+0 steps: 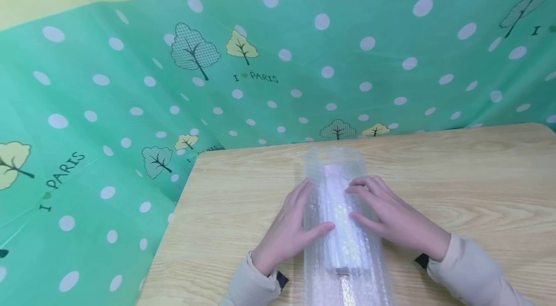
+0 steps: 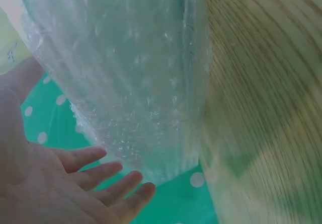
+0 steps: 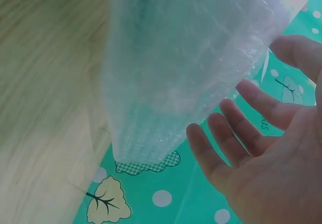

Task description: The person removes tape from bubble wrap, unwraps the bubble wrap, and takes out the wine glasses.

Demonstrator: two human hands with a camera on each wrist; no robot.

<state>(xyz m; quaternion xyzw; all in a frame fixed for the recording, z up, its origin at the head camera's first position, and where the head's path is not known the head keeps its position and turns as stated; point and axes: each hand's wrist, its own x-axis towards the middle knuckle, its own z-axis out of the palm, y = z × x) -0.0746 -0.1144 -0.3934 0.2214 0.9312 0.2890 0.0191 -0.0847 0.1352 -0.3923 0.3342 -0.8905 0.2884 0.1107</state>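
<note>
A long sheet of bubble wrap (image 1: pixel 317 277) lies on the wooden table, running away from the person. Within or beneath its layers shows a long whitish bundle (image 1: pixel 340 229), its exact kind blurred by the plastic. My left hand (image 1: pixel 291 229) lies along the wrap's left side, thumb over the top and fingers stretched out. From the right, my right hand (image 1: pixel 386 209) reaches over with thumb and fingertips at the bundle's side. Both wrist views show the fingers spread and loosely bent beside the bubble wrap (image 2: pixel 126 83), palms facing it.
The pale wood-grain table (image 1: pixel 234 200) extends to both sides of the wrap. A green dotted cloth (image 1: pixel 295 69) with printed trees hangs behind the table's back edge and along its left side. Black bands (image 1: pixel 281 279) sit at the light sleeves' cuffs.
</note>
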